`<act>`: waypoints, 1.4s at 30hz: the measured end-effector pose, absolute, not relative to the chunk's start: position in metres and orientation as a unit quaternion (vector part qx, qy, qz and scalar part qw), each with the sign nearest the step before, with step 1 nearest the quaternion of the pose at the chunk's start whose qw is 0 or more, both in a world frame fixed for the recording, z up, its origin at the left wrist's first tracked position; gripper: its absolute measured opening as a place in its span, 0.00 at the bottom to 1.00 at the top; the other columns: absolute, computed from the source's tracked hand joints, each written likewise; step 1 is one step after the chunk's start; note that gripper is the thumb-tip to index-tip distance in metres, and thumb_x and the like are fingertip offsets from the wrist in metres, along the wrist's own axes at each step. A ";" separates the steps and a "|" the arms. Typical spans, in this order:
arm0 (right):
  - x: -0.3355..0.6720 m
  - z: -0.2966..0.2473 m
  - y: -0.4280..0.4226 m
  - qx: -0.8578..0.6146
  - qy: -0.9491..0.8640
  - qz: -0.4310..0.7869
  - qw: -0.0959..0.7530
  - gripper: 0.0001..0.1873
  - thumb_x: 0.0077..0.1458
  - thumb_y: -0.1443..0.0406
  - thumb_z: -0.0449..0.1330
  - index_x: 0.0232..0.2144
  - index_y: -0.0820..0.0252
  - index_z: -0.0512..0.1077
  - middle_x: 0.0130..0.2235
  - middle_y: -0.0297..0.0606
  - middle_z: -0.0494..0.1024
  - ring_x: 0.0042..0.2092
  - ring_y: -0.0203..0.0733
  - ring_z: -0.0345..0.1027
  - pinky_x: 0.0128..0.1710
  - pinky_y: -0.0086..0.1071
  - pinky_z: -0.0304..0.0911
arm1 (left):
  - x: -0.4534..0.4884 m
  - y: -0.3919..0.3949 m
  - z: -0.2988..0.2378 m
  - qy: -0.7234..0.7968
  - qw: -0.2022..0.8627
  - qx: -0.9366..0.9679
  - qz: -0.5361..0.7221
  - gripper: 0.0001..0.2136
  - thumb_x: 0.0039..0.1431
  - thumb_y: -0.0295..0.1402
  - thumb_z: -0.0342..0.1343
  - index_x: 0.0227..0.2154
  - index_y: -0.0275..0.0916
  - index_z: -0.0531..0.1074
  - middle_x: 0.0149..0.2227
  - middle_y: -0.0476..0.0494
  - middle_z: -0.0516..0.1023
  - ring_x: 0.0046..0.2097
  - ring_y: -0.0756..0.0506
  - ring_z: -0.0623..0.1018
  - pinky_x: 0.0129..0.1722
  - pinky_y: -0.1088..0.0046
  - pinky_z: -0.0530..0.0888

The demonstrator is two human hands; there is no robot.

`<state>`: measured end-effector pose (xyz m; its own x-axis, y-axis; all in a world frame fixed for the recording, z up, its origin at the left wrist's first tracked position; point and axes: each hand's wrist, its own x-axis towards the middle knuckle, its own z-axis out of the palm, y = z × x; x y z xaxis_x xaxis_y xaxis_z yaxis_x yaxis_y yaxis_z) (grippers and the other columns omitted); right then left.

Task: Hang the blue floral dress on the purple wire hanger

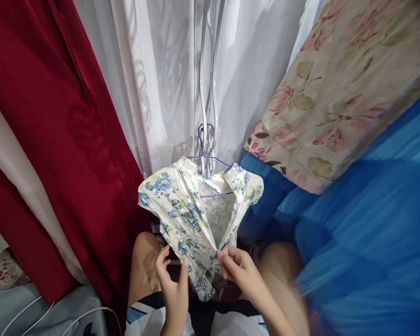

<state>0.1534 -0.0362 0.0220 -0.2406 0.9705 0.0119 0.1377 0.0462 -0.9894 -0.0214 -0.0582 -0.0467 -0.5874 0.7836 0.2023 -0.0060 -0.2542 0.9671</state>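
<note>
A small white garment (182,205) with blue and yellow flowers hangs on a purple wire hanger (205,149) in front of me. The hanger's hook hangs among white straps by the curtain. My left hand (173,284) is at the garment's lower front, its fingers curled against the cloth. My right hand (240,268) pinches the cloth at the front opening with thumb and fingers. Both hands sit low in the middle of the view, above my knees.
A dark red curtain (52,116) hangs at the left and a white sheer curtain (168,70) behind the garment. A floral pillow (343,88) leans at the right on blue bedding (371,224). White cables (38,317) lie at the lower left.
</note>
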 end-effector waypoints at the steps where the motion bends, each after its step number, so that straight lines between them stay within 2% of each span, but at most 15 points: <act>1: 0.147 0.021 -0.037 -0.455 -0.589 0.529 0.409 0.23 0.57 0.47 0.58 0.22 0.58 0.66 0.17 0.30 0.65 0.20 0.34 0.51 0.22 0.30 0.46 | -0.015 -0.062 -0.045 0.539 0.263 0.408 0.688 0.26 0.54 0.40 0.63 0.55 0.43 0.64 0.57 0.35 0.69 0.58 0.37 0.71 0.59 0.59 0.66; 4: 0.130 0.019 -0.040 -0.437 -0.582 0.545 0.416 0.24 0.55 0.46 0.59 0.25 0.60 0.71 0.17 0.32 0.69 0.18 0.33 0.52 0.21 0.29 0.45 | 0.000 -0.063 -0.033 0.488 0.323 0.551 0.595 0.17 0.63 0.38 0.55 0.54 0.42 0.65 0.50 0.37 0.74 0.51 0.41 0.75 0.53 0.64 0.70; 6: 0.125 0.022 -0.041 -0.433 -0.578 0.551 0.418 0.24 0.55 0.45 0.60 0.24 0.60 0.72 0.16 0.32 0.71 0.18 0.33 0.53 0.20 0.29 0.46 | 0.004 -0.058 -0.024 0.488 0.333 0.596 0.543 0.10 0.66 0.38 0.49 0.45 0.41 0.70 0.42 0.39 0.77 0.45 0.42 0.76 0.47 0.66 0.72; 8: 0.127 0.032 -0.037 -0.429 -0.571 0.557 0.424 0.23 0.54 0.47 0.61 0.24 0.61 0.72 0.15 0.32 0.70 0.17 0.32 0.52 0.20 0.28 0.46 | 0.004 -0.053 -0.015 0.503 0.306 0.629 0.507 0.09 0.67 0.36 0.46 0.36 0.41 0.70 0.36 0.41 0.77 0.39 0.43 0.76 0.42 0.68 0.71; 12: 0.144 0.082 -0.005 -0.398 -0.559 0.558 0.466 0.20 0.54 0.51 0.63 0.23 0.62 0.74 0.15 0.31 0.69 0.16 0.30 0.49 0.18 0.28 0.41 | 0.003 -0.050 0.004 0.503 0.242 0.718 0.415 0.10 0.66 0.30 0.43 0.41 0.42 0.69 0.39 0.39 0.77 0.41 0.41 0.77 0.40 0.67 0.69; 17: 0.140 0.169 0.051 -0.354 -0.596 0.506 0.514 0.18 0.49 0.54 0.66 0.21 0.64 0.75 0.17 0.34 0.70 0.17 0.28 0.49 0.17 0.28 0.40 | 0.005 -0.054 0.019 0.532 0.158 0.787 0.269 0.12 0.63 0.27 0.42 0.44 0.41 0.69 0.43 0.37 0.77 0.40 0.37 0.77 0.35 0.65 0.67; 21: 0.121 0.193 0.068 -0.329 -0.573 0.499 0.561 0.18 0.49 0.54 0.66 0.22 0.65 0.75 0.18 0.33 0.70 0.18 0.27 0.49 0.17 0.27 0.39 | -0.005 -0.048 0.010 0.536 0.121 0.812 0.197 0.13 0.61 0.26 0.45 0.46 0.37 0.70 0.44 0.34 0.77 0.39 0.37 0.78 0.34 0.65 0.67; 23: 0.116 0.192 0.066 -0.322 -0.561 0.502 0.574 0.18 0.50 0.53 0.65 0.23 0.65 0.75 0.19 0.32 0.70 0.18 0.27 0.50 0.17 0.26 0.40 | -0.015 -0.040 0.011 0.513 0.138 0.822 0.205 0.10 0.61 0.27 0.48 0.42 0.38 0.71 0.41 0.38 0.77 0.37 0.39 0.78 0.34 0.67 0.67; 26: 0.115 0.188 0.056 -0.329 -0.570 0.482 0.578 0.18 0.52 0.52 0.64 0.26 0.63 0.74 0.17 0.31 0.69 0.18 0.28 0.52 0.17 0.26 0.43 | -0.034 -0.022 0.039 0.480 0.169 0.805 0.305 0.05 0.63 0.31 0.51 0.39 0.40 0.71 0.31 0.46 0.75 0.33 0.45 0.75 0.33 0.72 0.67; 28: 0.116 0.186 0.048 -0.333 -0.587 0.474 0.566 0.17 0.53 0.52 0.63 0.26 0.62 0.73 0.16 0.31 0.69 0.17 0.29 0.52 0.18 0.27 0.44 | -0.044 -0.006 0.077 0.469 0.157 0.761 0.419 0.09 0.65 0.35 0.51 0.45 0.41 0.69 0.27 0.50 0.71 0.29 0.48 0.72 0.32 0.74 0.68; 30: 0.118 0.187 0.042 -0.330 -0.603 0.475 0.549 0.17 0.54 0.53 0.63 0.25 0.61 0.72 0.15 0.31 0.69 0.17 0.29 0.51 0.19 0.27 0.44 | -0.050 0.013 0.118 0.419 0.105 0.727 0.534 0.16 0.67 0.36 0.50 0.55 0.42 0.64 0.29 0.51 0.71 0.31 0.49 0.72 0.36 0.74 0.69; 32: 0.119 0.187 0.040 -0.321 -0.618 0.471 0.541 0.17 0.55 0.53 0.63 0.25 0.61 0.72 0.15 0.30 0.68 0.17 0.29 0.51 0.19 0.27 0.45 | -0.051 0.032 0.151 0.373 0.060 0.738 0.559 0.18 0.67 0.36 0.50 0.58 0.43 0.63 0.30 0.51 0.71 0.30 0.50 0.71 0.36 0.74 0.68; 35: 0.118 0.180 0.048 -0.301 -0.633 0.453 0.551 0.17 0.55 0.53 0.63 0.25 0.60 0.71 0.15 0.29 0.68 0.18 0.30 0.54 0.21 0.28 0.48 | -0.044 0.054 0.170 0.335 0.012 0.773 0.538 0.09 0.67 0.36 0.50 0.44 0.41 0.73 0.28 0.50 0.72 0.29 0.50 0.70 0.33 0.74 0.66; 37: 0.116 0.165 0.057 -0.297 -0.637 0.427 0.568 0.17 0.55 0.52 0.63 0.25 0.59 0.69 0.16 0.30 0.69 0.19 0.32 0.57 0.22 0.28 0.51 | -0.035 0.061 0.170 0.323 -0.026 0.769 0.551 0.08 0.67 0.35 0.51 0.36 0.39 0.73 0.27 0.49 0.73 0.29 0.50 0.71 0.34 0.74 0.66; 42: 0.117 0.117 0.066 -0.339 -0.656 0.383 0.556 0.20 0.57 0.52 0.60 0.22 0.58 0.64 0.17 0.30 0.68 0.20 0.34 0.59 0.22 0.29 0.52 | -0.043 0.071 0.181 0.336 -0.048 0.685 0.645 0.09 0.66 0.36 0.52 0.33 0.39 0.72 0.30 0.47 0.75 0.34 0.48 0.74 0.39 0.73 0.68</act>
